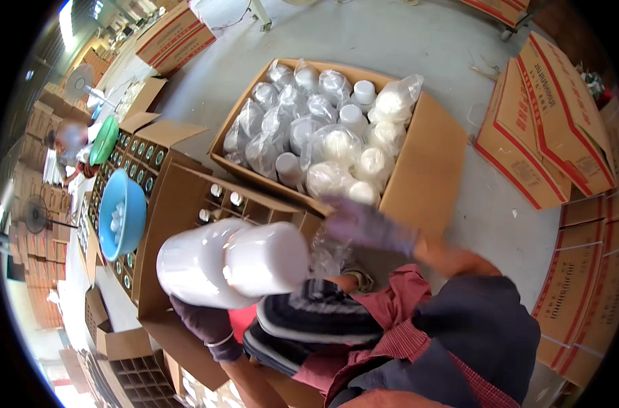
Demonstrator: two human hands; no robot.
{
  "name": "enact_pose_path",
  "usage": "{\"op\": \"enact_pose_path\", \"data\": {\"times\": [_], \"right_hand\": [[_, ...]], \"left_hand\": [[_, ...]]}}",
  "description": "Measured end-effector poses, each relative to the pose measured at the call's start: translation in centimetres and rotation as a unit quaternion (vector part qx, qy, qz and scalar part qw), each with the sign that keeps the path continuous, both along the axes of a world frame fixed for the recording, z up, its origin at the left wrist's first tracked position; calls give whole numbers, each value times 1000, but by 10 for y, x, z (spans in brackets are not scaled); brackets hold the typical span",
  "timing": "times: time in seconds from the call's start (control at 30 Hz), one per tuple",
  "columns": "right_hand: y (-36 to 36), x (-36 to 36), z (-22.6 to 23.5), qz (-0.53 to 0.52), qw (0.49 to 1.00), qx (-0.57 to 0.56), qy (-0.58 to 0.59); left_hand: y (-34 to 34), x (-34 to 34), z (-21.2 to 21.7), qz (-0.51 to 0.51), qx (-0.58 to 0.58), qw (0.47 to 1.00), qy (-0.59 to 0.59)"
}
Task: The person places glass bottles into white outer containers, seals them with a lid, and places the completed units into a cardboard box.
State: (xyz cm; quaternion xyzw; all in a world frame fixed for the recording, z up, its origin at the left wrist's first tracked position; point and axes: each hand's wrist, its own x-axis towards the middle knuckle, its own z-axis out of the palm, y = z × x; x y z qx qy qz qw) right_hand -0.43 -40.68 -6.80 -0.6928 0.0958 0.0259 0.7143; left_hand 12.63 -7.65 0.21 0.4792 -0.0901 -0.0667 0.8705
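Note:
My left hand [199,325], in a dark purple glove, is closed around the underside of a large glossy white bottle [197,262]. The bottle lies tilted, its wide rounded white top [267,260] towards my knees. My right hand [360,223], in a similar glove, is smeared by motion over the near edge of an open carton [435,146]. That carton holds several white bottles [364,93], many wrapped in clear plastic bags. Beneath the held bottle stands a divided carton [177,234] with a few white-capped bottles [237,198] in its cells.
Crumpled clear plastic [328,255] lies beside my knee. To the left, a blue basin [122,214] with small white pieces and a green basin [104,139] sit on cartons of dark bottles. Stacked cartons [561,115] stand at right. A person [73,143] is at far left.

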Motion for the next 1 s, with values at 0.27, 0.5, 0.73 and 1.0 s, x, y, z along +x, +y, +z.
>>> {"op": "enact_pose_path", "data": {"times": [0.27, 0.5, 0.73, 1.0], "right_hand": [[-223, 87, -85, -122, 812, -518, 240], [-281, 89, -169, -292, 711, -532, 355], [-275, 118, -135, -9, 462, -871, 168], [-249, 132, -116, -160, 601, -699, 352]], "left_hand": [[93, -109, -34, 132, 243, 952, -128], [84, -99, -99, 132, -12, 991, 27], [105, -104, -100, 224, 155, 962, -33], [100, -120, -90, 253, 91, 963, -10]]}}
